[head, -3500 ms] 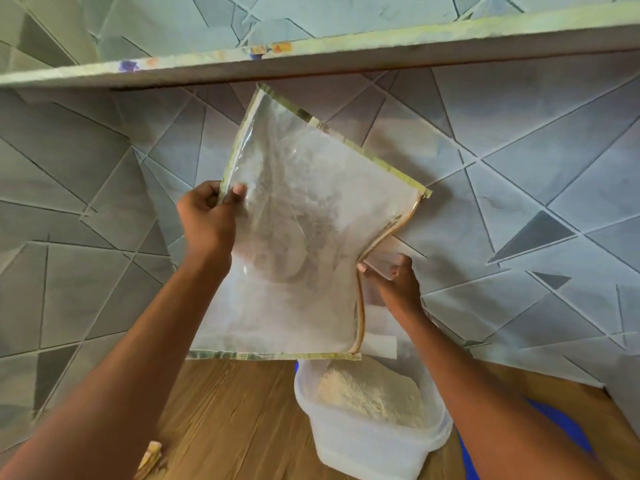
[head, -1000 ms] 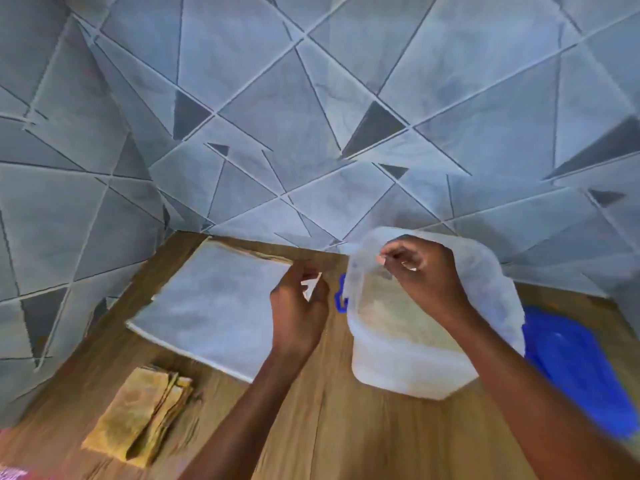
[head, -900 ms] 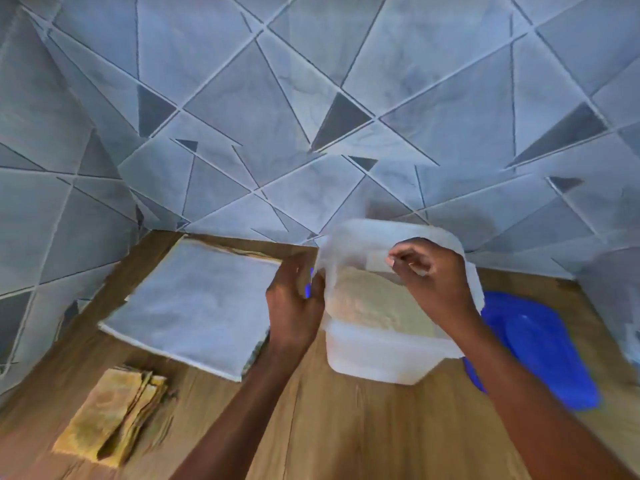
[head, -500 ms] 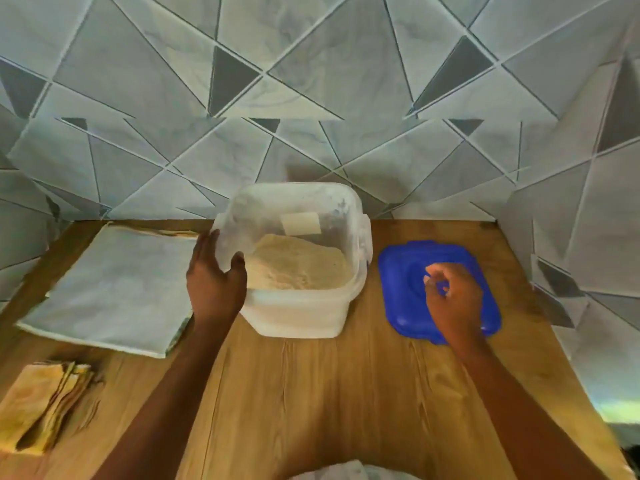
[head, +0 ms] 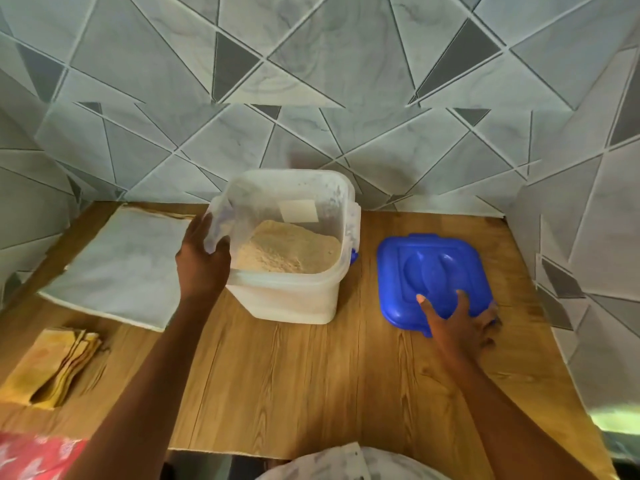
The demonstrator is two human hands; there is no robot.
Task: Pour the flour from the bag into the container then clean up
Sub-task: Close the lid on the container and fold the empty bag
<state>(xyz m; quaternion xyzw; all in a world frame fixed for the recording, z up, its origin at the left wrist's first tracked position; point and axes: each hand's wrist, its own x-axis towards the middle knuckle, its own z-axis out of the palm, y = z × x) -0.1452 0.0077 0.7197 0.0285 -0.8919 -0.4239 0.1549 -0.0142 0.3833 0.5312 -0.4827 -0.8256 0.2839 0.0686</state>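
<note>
Fingers spread and nearly flat, our right hand (head: 457, 320) presses on the near edge of the blue lid (head: 433, 271) — it grips nothing. Our left hand (head: 202, 261) curls around the container (head: 287, 296) rim at its left corner. Flour (head: 287, 251) half fills it; a pale label shows no writing we can read. The empty bag (head: 117, 268) lies flat on the table (head: 311, 382) — left of the container.

Bare wooden table (head: 294, 382) in front, container (head: 291, 296) mid-table, bag (head: 117, 268) left, lid (head: 433, 271) right
</note>
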